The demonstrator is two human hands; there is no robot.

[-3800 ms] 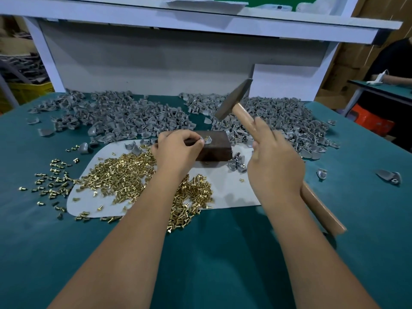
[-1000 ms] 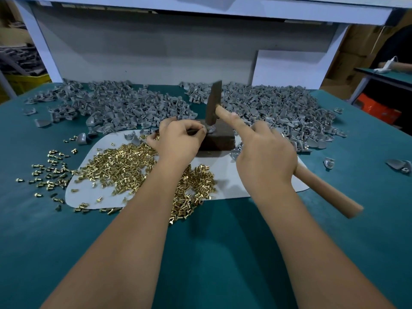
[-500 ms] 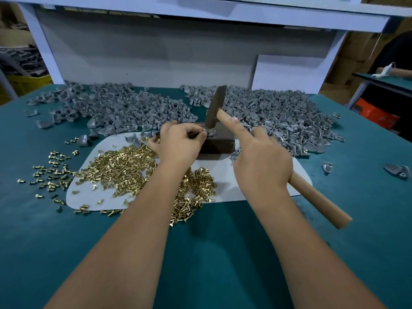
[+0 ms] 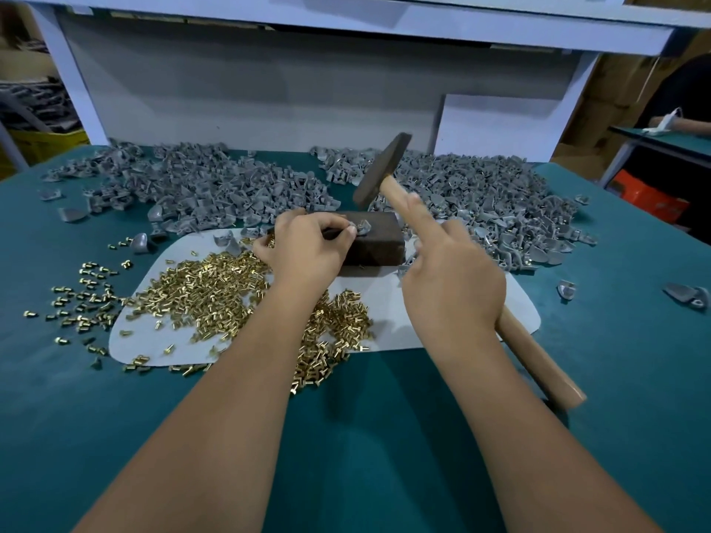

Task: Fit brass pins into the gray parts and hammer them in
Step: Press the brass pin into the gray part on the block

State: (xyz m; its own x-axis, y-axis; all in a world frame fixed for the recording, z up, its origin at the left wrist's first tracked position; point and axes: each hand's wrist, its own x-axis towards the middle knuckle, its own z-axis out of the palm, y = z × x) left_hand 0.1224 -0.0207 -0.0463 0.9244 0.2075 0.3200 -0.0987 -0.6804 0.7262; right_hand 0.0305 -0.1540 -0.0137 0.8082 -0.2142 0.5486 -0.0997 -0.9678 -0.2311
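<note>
Hammer (image 4: 381,169) sits raised just above centre of the frame, its dark head tilted over the far edge of the brown block (image 4: 379,240) and clear of it. The right hand (image 4: 452,278) has its grip wrapped round the wooden handle, forefinger stretched along the shaft toward the head; the handle's butt sticks out toward the lower right. The left hand (image 4: 307,250), at centre, has its grip pinched narrow on a small gray part (image 4: 363,227) resting on top of the block. Whether a pin is seated in it is too small to tell. Brass pins (image 4: 215,290) lie heaped on a white mat (image 4: 388,302) left of centre, and loose ones spill onto the teal surface (image 4: 346,436) at the left. Gray parts (image 4: 200,186) are piled across the upper left, and a second pile (image 4: 488,201) fills the upper right behind the block.
</note>
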